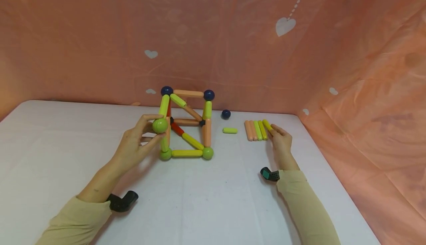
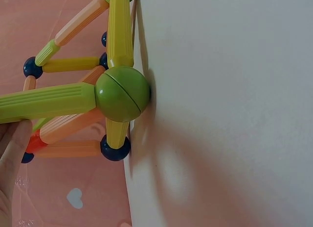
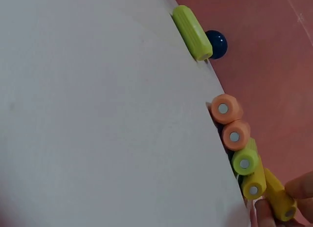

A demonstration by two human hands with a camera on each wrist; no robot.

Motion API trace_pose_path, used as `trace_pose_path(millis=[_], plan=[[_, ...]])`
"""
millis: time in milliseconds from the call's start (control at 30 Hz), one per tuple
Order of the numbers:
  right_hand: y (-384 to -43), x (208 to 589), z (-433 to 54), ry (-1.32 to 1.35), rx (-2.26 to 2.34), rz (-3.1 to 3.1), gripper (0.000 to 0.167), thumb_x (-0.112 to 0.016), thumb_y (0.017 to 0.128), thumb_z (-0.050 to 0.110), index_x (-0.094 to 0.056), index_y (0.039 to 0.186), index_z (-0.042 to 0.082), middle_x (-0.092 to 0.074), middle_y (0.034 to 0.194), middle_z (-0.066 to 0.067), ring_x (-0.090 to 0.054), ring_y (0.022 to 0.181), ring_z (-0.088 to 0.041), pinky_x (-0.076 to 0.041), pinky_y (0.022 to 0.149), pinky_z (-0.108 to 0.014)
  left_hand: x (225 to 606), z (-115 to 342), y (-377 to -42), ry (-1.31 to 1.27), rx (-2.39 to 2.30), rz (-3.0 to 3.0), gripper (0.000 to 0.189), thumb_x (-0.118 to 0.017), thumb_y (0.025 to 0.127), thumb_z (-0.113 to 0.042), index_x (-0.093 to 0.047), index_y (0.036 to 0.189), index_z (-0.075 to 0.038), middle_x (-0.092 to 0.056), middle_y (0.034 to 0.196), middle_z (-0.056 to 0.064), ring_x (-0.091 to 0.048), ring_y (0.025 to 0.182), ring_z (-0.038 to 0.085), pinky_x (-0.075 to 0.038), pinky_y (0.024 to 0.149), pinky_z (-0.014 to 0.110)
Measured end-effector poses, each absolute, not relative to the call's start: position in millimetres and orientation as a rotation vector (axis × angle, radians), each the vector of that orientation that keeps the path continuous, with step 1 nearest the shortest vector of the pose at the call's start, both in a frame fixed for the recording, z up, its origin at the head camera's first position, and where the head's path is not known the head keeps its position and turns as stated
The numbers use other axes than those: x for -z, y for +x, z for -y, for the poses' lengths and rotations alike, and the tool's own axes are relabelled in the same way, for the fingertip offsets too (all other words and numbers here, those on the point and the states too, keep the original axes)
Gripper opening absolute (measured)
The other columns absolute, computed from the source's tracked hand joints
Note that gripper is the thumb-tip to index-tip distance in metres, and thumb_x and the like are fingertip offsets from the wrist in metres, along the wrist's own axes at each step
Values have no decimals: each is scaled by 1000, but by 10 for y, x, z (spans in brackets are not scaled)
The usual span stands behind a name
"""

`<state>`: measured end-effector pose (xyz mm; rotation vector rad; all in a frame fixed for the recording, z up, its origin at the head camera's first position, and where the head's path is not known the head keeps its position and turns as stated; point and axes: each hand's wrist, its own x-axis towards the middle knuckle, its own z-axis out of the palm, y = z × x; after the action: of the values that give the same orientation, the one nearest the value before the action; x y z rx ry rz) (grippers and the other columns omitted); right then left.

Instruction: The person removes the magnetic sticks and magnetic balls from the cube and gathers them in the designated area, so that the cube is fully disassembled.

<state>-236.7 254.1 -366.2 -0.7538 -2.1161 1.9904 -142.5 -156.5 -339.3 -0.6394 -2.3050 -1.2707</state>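
A frame of magnetic rods and balls stands on the table, with navy balls (image 1: pixel 209 95) at its far upper corners and green balls (image 1: pixel 208 153) at its near lower corners. My left hand (image 1: pixel 134 138) holds its front left post, fingers and thumb about the green ball (image 1: pixel 160 125) on top. In the left wrist view the thumb lies against the light green rod (image 2: pixel 54 101) of that post. Away to the right, my right hand (image 1: pixel 281 140) pinches a yellow rod (image 3: pixel 279 197) between thumb and fingers, at the right end of a row of rods.
Peach rods (image 1: pixel 248 130), a light green rod (image 1: pixel 257 130) and another yellow rod (image 1: pixel 263 130) lie side by side. Between row and frame are a short green rod (image 1: pixel 230 130) and a loose navy ball (image 1: pixel 226 114). A pinkish curtain (image 1: pixel 233 45) hangs behind the white table (image 1: pixel 213 208).
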Motion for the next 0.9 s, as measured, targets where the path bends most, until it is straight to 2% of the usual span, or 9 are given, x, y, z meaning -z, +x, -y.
trace_pose_path(millis=[100, 267, 467, 667, 900], plan=[[-2370, 3670, -2543, -775, -1914, 2215, 40, -45, 99, 10, -50, 138, 6, -37, 151, -8, -35, 137, -19, -33, 112, -30, 3389, 1565, -1426, -633, 1277, 2314, 49, -68, 85, 4, -46, 127, -5, -67, 111, 20, -67, 95, 35, -58, 70, 45], [-2367, 3649, -2537, -748, -1844, 2340, 41, -46, 100, 21, -51, 139, 10, -37, 152, -6, -32, 140, -21, -28, 115, -36, 3387, 1569, -1426, -623, 1287, 2323, 49, -68, 85, 3, -46, 127, -6, -67, 111, 20, -67, 96, 34, -57, 71, 45], [-2351, 3588, -2513, -647, -1736, 2363, 41, -46, 99, 22, -51, 138, 7, -41, 149, -9, -35, 138, -23, -31, 113, -36, 3392, 1564, -1428, -638, 1304, 2310, 48, -68, 85, 3, -46, 127, -6, -67, 112, 20, -67, 95, 34, -58, 70, 44], [-2329, 3484, -2334, -535, -1790, 2303, 41, -52, 97, 22, -54, 135, 7, -46, 146, -6, -41, 133, -19, -33, 112, -31, 3396, 1563, -1428, -632, 1300, 2316, 49, -68, 85, 3, -46, 128, -6, -67, 113, 20, -67, 96, 34, -58, 71, 45], [-2309, 3379, -2018, -386, -1881, 2295, 40, -58, 95, 24, -58, 131, 7, -59, 130, -4, -54, 116, -21, -41, 105, -27, 3397, 1563, -1433, -627, 1294, 2323, 48, -68, 85, 3, -45, 127, -6, -67, 112, 20, -67, 95, 34, -58, 71, 44]])
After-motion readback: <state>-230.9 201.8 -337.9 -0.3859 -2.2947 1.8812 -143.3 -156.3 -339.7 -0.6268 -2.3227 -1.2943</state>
